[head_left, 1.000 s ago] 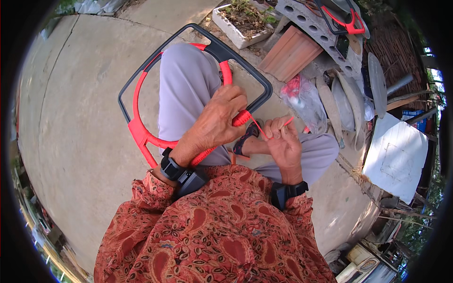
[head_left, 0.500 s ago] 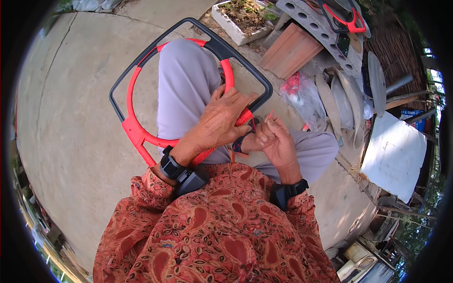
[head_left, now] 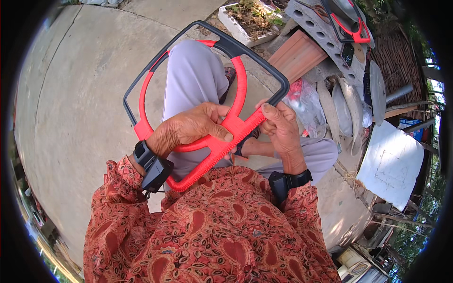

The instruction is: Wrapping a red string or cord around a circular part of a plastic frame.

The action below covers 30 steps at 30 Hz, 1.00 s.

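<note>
A black rounded-square frame with an inner ring (head_left: 239, 87), much of it wound in red cord, rests over my raised knee and tilts toward me. My left hand (head_left: 196, 125) closes around the red-wound part where ring and outer bar meet, its thumb lying on top. Close to the frame's right corner, my right hand (head_left: 283, 127) pinches the outer bar at the spot where red winding gives way to bare black. The right fingertips are partly behind the bar, so any loose cord end there is hidden.
A second red-and-black frame (head_left: 351, 33) lies on a perforated concrete block (head_left: 314, 33) at the far right. Nearby are a planter box (head_left: 240, 28), a terracotta slab (head_left: 299, 54), a clear plastic bag (head_left: 309, 111) and a white board (head_left: 391, 162).
My right hand has gone from pinching a red strand apart from the frame to gripping its bar. The left hand has slid leftward along the frame, which has shifted right and turned.
</note>
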{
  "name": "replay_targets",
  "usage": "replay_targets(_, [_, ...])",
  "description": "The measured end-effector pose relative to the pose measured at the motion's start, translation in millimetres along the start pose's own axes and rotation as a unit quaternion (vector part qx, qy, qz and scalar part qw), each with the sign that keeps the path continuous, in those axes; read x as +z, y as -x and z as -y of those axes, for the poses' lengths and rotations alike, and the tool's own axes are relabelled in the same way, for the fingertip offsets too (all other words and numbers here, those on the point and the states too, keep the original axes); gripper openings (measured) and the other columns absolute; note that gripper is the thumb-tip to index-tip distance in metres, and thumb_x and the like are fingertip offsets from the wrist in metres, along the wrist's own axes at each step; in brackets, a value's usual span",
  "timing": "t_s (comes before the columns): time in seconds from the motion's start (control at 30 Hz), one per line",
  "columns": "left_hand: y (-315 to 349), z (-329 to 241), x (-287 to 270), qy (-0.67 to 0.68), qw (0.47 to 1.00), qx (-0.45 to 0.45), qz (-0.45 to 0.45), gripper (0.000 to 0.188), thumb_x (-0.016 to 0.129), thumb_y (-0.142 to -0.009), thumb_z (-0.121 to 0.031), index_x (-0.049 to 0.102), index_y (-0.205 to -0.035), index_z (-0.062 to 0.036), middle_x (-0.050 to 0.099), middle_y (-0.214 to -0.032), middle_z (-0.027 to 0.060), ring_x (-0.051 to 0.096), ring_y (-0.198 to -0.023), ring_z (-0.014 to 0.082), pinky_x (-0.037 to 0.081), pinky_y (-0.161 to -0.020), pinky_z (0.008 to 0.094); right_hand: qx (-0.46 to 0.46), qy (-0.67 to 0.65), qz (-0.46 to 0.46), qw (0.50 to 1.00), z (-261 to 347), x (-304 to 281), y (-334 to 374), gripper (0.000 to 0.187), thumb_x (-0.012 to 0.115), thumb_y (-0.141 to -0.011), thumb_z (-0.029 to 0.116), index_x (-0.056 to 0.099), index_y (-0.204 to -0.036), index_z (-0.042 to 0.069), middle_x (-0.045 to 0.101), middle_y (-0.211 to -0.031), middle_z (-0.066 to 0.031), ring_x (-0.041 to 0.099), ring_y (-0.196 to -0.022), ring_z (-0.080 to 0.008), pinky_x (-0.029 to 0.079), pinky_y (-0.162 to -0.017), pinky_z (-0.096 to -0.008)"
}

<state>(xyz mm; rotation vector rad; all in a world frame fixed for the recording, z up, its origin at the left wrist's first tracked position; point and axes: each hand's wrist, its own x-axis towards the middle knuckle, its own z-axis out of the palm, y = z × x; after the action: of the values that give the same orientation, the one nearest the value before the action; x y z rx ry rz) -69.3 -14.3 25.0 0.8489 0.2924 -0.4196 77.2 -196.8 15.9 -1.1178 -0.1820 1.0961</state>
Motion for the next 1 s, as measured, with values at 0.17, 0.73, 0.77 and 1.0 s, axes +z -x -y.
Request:
replay_targets(0.17, [-22.8,-0.4,29.7,0.046,0.993,0.108,-0.033,0.039,0.069,-0.080,0.005,0.055,-0.115,0.0037,0.067,-0.093,0.0119,0.070,-0.077,0.0223,0.063,-0.067,0.0381,-0.059,0.079,0.019,0.995,42.6,0.9,-6.8,0.024,0.064,-0.092,0.023,0.065,-0.101,0.001,0.041,-0.059,0.0073,0.030,-0.045,-0.0012,0.023,-0.043,-0.0202])
replay_targets(0.73, [-62.6,18.8,55.4,0.129,0.972,0.149,-0.126,0.027,0.065,-0.083,0.005,0.059,-0.110,0.0048,0.068,-0.096,0.0168,0.070,-0.084,0.0280,0.060,-0.074,0.0383,-0.030,-0.107,0.012,0.994,24.8,-35.0,-37.6,0.026,0.059,-0.096,0.028,0.058,-0.107,0.004,0.035,-0.063,0.0071,0.038,-0.057,-0.0065,0.034,-0.052,-0.0231])
replay_targets(0.77, [-62.7,18.7,54.2,0.132,0.972,0.147,-0.130,0.027,0.065,-0.083,0.005,0.059,-0.110,0.0048,0.068,-0.096,0.0168,0.070,-0.084,0.0280,0.060,-0.074,0.0383,-0.030,-0.144,-0.008,0.989,20.9,-36.2,-35.2,0.024,0.057,-0.096,0.025,0.058,-0.107,0.004,0.037,-0.064,0.0060,0.040,-0.058,-0.0078,0.036,-0.054,-0.0242])
replay_targets(1.0, [-64.7,13.6,47.3,0.235,0.959,0.076,-0.142,0.028,0.061,-0.089,-0.005,0.056,-0.115,0.0069,0.067,-0.101,0.0238,0.070,-0.085,0.0328,0.060,-0.075,0.0410,-0.072,-0.208,0.002,0.975,16.9,-42.4,-36.4,0.023,0.053,-0.099,0.022,0.057,-0.111,0.002,0.040,-0.067,0.0027,0.047,-0.065,-0.0129,0.040,-0.061,-0.0281])
